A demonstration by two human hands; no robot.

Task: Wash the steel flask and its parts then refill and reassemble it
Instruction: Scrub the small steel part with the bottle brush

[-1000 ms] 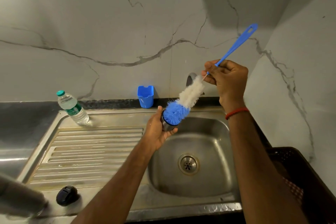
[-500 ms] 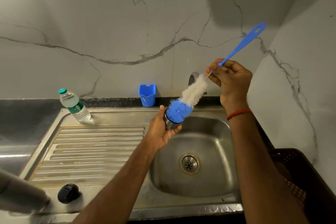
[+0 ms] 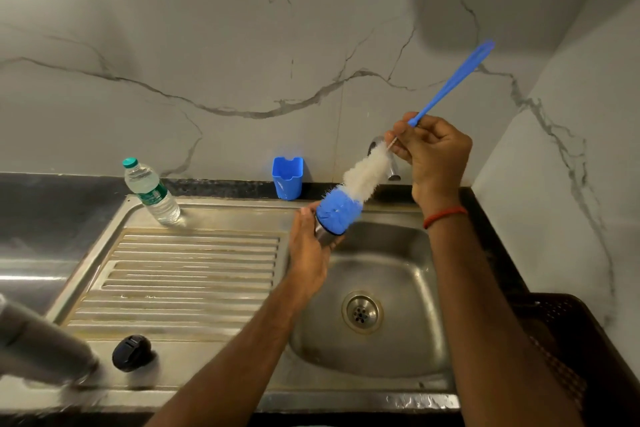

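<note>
Nearest the camera, a grey cylindrical steel body (image 3: 41,347), blurred and probably the flask itself, is lying at the bottom left on the sink's edge, and just beside it a black round plastic cap (image 3: 132,352) is sitting on the flat front rim of the stainless steel sink (image 3: 346,399). Both forearms are reaching out over the basin.

The left hand (image 3: 310,253) is wrapping its fingers round a small steel cup-shaped flask part (image 3: 325,236), holding it over the basin's far rim. The right hand (image 3: 431,152) is pinching the thin wire neck of a long bottle brush with a blue handle, white bristles and a blue bristle tip (image 3: 363,180); the blue tip is pressing into the mouth of the steel part.

Now the risks. That pinch is sitting low on a thin wire, so a hard push is likely to bend the neck or let the brush twist out of the fingers. The steel part looks small and may be wet; if the left grip is loosening during a scrub, it is dropping straight into the basin by the round drain (image 3: 362,311). The cap is sitting where a sweeping elbow could knock it off.

Further back, a clear plastic water bottle with a green cap (image 3: 150,192) is leaning on the draining board, and a small blue plastic holder (image 3: 287,177) is standing against the marble wall beside the metal tap (image 3: 391,166).
</note>
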